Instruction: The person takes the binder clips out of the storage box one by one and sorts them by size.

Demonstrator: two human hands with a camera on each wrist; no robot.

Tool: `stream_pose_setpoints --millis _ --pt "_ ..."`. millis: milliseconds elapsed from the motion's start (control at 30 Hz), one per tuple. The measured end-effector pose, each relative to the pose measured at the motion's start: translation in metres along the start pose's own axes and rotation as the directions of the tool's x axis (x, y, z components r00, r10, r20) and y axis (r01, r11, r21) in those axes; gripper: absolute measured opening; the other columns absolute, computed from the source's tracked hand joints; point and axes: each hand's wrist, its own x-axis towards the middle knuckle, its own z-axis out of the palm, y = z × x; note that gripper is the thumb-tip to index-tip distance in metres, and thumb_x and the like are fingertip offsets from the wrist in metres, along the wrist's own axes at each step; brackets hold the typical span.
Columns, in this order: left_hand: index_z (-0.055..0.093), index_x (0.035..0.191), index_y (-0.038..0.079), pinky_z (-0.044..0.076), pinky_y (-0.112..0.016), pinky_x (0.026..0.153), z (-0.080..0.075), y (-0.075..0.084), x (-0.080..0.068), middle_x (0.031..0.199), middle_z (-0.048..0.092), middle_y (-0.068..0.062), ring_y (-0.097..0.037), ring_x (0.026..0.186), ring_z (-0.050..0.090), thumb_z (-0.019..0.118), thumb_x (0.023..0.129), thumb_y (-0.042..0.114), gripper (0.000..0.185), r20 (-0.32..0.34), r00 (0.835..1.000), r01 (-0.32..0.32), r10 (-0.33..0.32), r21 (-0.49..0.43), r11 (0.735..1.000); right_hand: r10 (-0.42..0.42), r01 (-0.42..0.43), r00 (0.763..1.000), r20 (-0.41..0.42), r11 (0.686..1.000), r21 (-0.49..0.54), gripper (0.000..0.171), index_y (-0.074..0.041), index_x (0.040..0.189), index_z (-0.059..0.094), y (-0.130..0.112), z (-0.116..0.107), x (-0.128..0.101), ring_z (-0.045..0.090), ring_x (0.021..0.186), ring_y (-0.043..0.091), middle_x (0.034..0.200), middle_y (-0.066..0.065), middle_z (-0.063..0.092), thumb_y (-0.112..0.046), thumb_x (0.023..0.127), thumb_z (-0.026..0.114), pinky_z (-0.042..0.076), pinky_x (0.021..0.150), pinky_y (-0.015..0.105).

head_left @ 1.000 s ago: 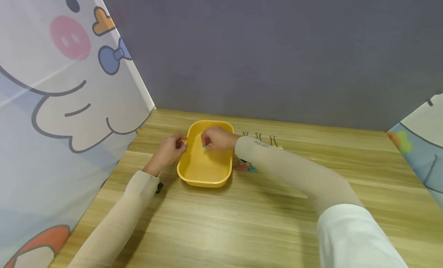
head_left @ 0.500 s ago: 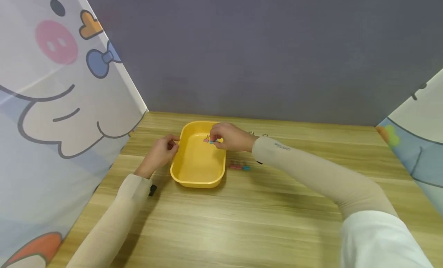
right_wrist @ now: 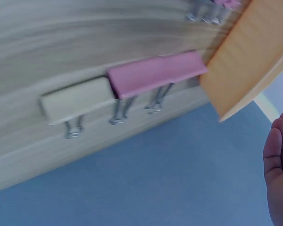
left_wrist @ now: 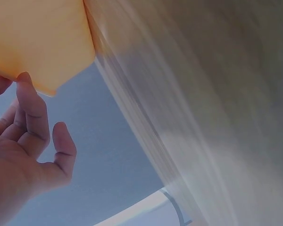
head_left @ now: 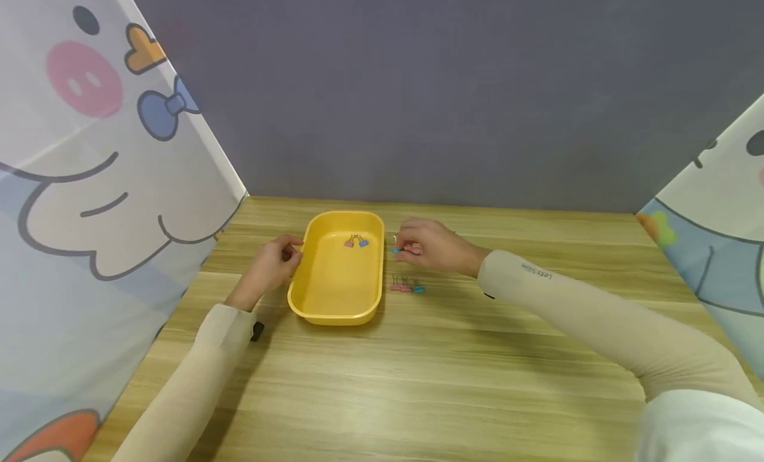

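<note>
My left hand (head_left: 268, 268) pinches the left rim of a yellow tray (head_left: 298, 305) between thumb and finger. In the left wrist view, the fingertips (left_wrist: 24, 79) meet the tray's edge and the other fingers are bent. Just beyond the tray's right side, my right hand (head_left: 434, 244) pinches a small light-blue binder clip (head_left: 397, 250); most of it is hidden by the fingers. Inside the tray, near its far end, lie a pink binder clip (head_left: 349, 243) and a blue binder clip (head_left: 363, 242).
Right of the tray, two pink binder clips (head_left: 406, 288) and a light-blue one (head_left: 418, 289) form a row on the wooden table (head_left: 370, 389). Larger cream (right_wrist: 78, 100) and pink clips (right_wrist: 155, 74) line up in the right wrist view. A grey panel (head_left: 442, 104) stands behind.
My right hand has moved right, out of the tray, with the light-blue clip at its fingertips. The two clips in the tray now show fully. The left hand keeps its place on the rim.
</note>
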Motion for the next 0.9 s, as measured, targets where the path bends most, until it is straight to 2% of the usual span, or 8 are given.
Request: stream_pose_setpoints --millis 133,533,667,900 --pt "0.057 0.117 -0.008 0.048 -0.031 0.061 0.0 -0.001 0.001 0.084 0.061 -0.012 -0.02 0.067 0.056 0.058 0.091 0.004 0.029 -0.005 1.0 0.002 -0.002 0.007 1.0 -0.01 0.01 1.0 0.003 1.0 -0.011 0.007 -0.011 0.083 0.068 0.004 0.001 -0.017 0.05 0.073 0.01 0.082 -0.004 0.056 -0.005 0.083 0.07 0.046 0.068 0.024" --pt "0.058 0.116 -0.007 0.048 -0.03 0.059 0.001 0.0 0.0 0.082 0.06 -0.011 -0.019 0.064 0.054 0.059 0.091 0.006 0.029 -0.009 1.0 -0.012 0.012 0.019 1.0 0.094 -0.093 0.992 0.079 0.996 -0.011 0.011 -0.008 0.088 0.068 0.014 0.008 -0.063 0.059 0.085 0.014 0.09 -0.002 0.059 0.001 0.081 0.071 0.051 0.072 0.028" --pt "0.057 0.116 -0.007 0.047 -0.03 0.059 0.001 -0.001 0.001 0.081 0.06 -0.011 -0.018 0.064 0.055 0.059 0.091 0.006 0.029 -0.007 1.0 -0.014 0.015 0.023 1.0 0.095 -0.096 0.991 0.094 0.995 0.004 0.011 -0.007 0.086 0.069 0.019 0.015 -0.073 0.058 0.079 0.01 0.087 -0.002 0.06 0.002 0.08 0.071 0.051 0.07 0.024" --pt "0.057 0.117 -0.007 0.048 -0.031 0.06 0.001 0.0 0.001 0.082 0.061 -0.01 -0.019 0.065 0.055 0.058 0.091 0.006 0.029 0.006 1.0 -0.002 0.002 0.025 1.0 0.108 -0.118 0.981 0.16 0.992 0.052 0.009 -0.01 0.086 0.068 0.023 0.029 -0.083 0.057 0.079 0.007 0.087 -0.004 0.061 -0.002 0.082 0.071 0.05 0.069 0.022"
